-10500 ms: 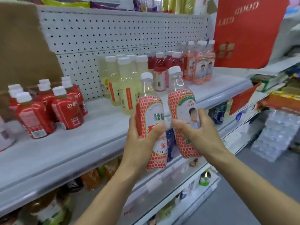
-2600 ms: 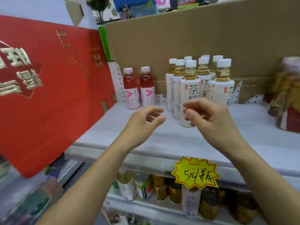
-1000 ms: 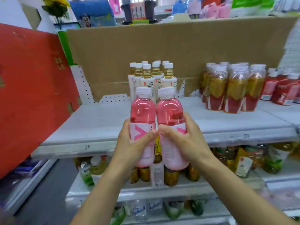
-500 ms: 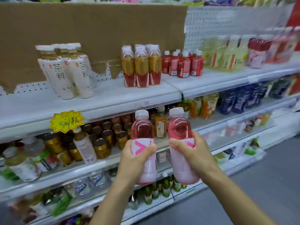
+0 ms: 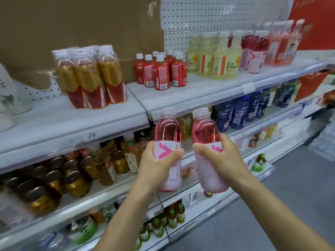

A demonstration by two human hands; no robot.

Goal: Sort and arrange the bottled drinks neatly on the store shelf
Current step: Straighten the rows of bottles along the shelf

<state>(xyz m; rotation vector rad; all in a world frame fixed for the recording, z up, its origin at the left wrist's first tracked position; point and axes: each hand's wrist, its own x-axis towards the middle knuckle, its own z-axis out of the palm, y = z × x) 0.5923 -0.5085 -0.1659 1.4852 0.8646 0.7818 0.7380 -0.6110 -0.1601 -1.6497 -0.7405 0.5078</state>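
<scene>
Left hand (image 5: 155, 166) grips pink-drink bottle (image 5: 167, 131); right hand (image 5: 223, 158) grips second bottle (image 5: 205, 130), both seemingly full.

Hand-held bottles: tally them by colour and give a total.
Pink: 2 (left bottle in the left hand, right bottle in the right hand)
Other colours: 0
Total: 2

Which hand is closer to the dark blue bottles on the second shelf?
Right. The right hand, gripping one pink bottle, is just below and left of the dark blue bottles; the left hand, gripping the other pink bottle, is farther left.
</scene>
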